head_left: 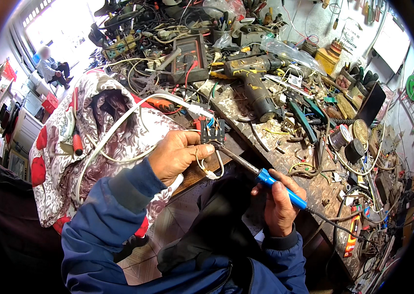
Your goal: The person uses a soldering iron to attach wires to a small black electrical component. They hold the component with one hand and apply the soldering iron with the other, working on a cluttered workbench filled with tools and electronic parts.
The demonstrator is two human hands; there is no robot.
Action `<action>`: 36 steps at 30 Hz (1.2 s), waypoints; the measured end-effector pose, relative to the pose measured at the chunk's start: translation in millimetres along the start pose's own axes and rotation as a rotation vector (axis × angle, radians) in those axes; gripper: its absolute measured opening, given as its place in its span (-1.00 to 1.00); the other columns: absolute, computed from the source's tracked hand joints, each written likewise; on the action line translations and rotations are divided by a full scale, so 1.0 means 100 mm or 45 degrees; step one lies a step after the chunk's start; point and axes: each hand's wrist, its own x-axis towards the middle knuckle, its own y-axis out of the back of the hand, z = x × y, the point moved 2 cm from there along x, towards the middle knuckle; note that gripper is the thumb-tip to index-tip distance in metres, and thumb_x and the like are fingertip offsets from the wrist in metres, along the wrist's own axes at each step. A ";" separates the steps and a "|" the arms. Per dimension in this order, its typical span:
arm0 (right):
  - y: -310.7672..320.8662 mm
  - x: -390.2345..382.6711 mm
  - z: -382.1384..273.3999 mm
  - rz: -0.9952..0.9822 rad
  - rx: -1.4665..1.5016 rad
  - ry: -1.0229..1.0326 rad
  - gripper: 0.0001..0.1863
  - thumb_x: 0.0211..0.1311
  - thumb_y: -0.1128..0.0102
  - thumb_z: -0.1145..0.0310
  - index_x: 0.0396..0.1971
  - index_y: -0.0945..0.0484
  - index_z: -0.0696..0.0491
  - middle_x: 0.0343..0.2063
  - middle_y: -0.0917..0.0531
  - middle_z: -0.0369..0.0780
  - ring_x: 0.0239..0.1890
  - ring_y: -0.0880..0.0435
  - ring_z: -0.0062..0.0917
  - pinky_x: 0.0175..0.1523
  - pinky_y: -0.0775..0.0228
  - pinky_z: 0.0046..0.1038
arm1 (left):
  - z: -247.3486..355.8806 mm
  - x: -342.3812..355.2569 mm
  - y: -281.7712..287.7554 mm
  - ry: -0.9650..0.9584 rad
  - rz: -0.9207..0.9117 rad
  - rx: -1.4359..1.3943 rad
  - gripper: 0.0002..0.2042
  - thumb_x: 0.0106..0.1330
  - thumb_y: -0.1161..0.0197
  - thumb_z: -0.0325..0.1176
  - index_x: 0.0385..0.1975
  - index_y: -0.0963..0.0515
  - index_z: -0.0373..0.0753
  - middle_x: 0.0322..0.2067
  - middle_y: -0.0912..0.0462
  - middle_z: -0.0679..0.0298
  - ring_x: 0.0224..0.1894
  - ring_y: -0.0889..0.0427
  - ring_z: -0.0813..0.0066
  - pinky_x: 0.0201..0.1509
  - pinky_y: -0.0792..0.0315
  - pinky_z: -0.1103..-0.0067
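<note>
Workbench (285,157): worn, cluttered.
Black block (212,131): small, squarish, wired to white cable (194,109).
Left hand (180,154): pinching black block.
Right hand (281,206): grasping blue-handled soldering iron (266,177).

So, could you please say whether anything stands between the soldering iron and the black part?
Nothing visible does: the soldering iron in the right hand ends by the near edge of the black part in the left hand; contact is unclear.
</note>
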 end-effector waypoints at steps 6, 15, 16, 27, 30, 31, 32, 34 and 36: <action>-0.01 0.00 0.00 -0.001 0.018 0.012 -0.57 0.40 -0.36 0.41 0.10 -0.62 0.43 -0.17 -0.77 0.15 -0.28 -0.81 -0.19 -0.05 -0.70 -0.23 | -0.01 0.02 0.01 -0.028 -0.041 -0.014 -0.78 0.50 -0.34 -0.40 -0.01 -0.69 -0.43 -0.27 -0.72 0.34 -0.26 -0.63 0.66 -0.12 -0.58 0.61; 0.00 0.00 0.00 -0.003 0.014 0.011 -0.57 0.39 -0.36 0.40 0.10 -0.62 0.42 -0.18 -0.77 0.14 -0.28 -0.81 -0.19 -0.05 -0.70 -0.23 | 0.00 0.01 0.01 -0.020 -0.066 -0.024 -0.74 0.50 -0.34 -0.41 0.07 -0.68 -0.41 -0.17 -0.77 0.29 -0.15 -0.72 0.61 -0.03 -0.63 0.58; 0.01 0.01 0.01 -0.003 0.015 0.006 -0.57 0.39 -0.36 0.40 0.10 -0.62 0.42 -0.18 -0.77 0.14 -0.28 -0.81 -0.19 -0.05 -0.70 -0.24 | -0.01 0.01 0.02 -0.009 -0.077 -0.019 -0.73 0.49 -0.34 -0.41 0.08 -0.68 -0.41 -0.17 -0.77 0.29 -0.15 -0.72 0.60 -0.02 -0.64 0.57; 0.00 0.00 -0.01 0.000 0.028 0.009 -0.57 0.37 -0.38 0.41 0.09 -0.63 0.42 -0.18 -0.77 0.14 -0.28 -0.81 -0.19 -0.04 -0.69 -0.24 | -0.01 0.01 0.01 -0.008 -0.015 -0.006 -0.78 0.49 -0.34 -0.41 -0.03 -0.68 -0.44 -0.25 -0.75 0.30 -0.26 -0.66 0.63 -0.11 -0.61 0.58; 0.01 0.00 0.01 -0.015 0.027 0.019 -0.58 0.36 -0.39 0.42 0.08 -0.63 0.42 -0.17 -0.76 0.14 -0.27 -0.80 -0.20 -0.04 -0.68 -0.24 | 0.00 0.01 -0.01 -0.004 -0.001 -0.032 -0.80 0.49 -0.34 -0.42 -0.07 -0.68 -0.45 -0.27 -0.73 0.30 -0.28 -0.65 0.63 -0.12 -0.60 0.58; 0.02 0.00 0.01 -0.022 0.025 0.026 -0.58 0.36 -0.39 0.42 0.08 -0.63 0.41 -0.17 -0.76 0.14 -0.27 -0.80 -0.20 -0.04 -0.68 -0.25 | 0.00 0.01 -0.02 -0.008 -0.001 -0.046 -0.81 0.49 -0.34 -0.42 -0.08 -0.67 -0.45 -0.28 -0.73 0.30 -0.28 -0.65 0.63 -0.12 -0.60 0.58; 0.02 0.00 0.01 -0.028 0.015 0.031 -0.58 0.35 -0.39 0.42 0.08 -0.63 0.41 -0.17 -0.76 0.14 -0.27 -0.80 -0.20 -0.04 -0.68 -0.25 | -0.01 0.01 -0.02 0.001 0.008 -0.030 -0.80 0.49 -0.34 -0.42 -0.08 -0.67 -0.45 -0.28 -0.73 0.30 -0.29 -0.65 0.63 -0.13 -0.59 0.57; 0.02 0.00 0.00 -0.037 -0.004 0.042 -0.58 0.35 -0.39 0.42 0.08 -0.64 0.41 -0.17 -0.76 0.13 -0.27 -0.80 -0.20 -0.04 -0.68 -0.25 | -0.02 0.03 -0.01 0.019 0.027 0.004 -0.80 0.49 -0.34 -0.42 -0.07 -0.67 -0.45 -0.29 -0.72 0.31 -0.30 -0.64 0.62 -0.13 -0.59 0.57; 0.02 0.00 0.00 -0.027 -0.018 0.033 -0.58 0.34 -0.39 0.41 0.07 -0.64 0.40 -0.17 -0.76 0.13 -0.27 -0.80 -0.21 -0.04 -0.67 -0.25 | -0.02 0.03 -0.01 0.018 0.005 -0.056 -0.80 0.49 -0.34 -0.41 -0.07 -0.67 -0.44 -0.29 -0.72 0.32 -0.29 -0.64 0.63 -0.12 -0.58 0.58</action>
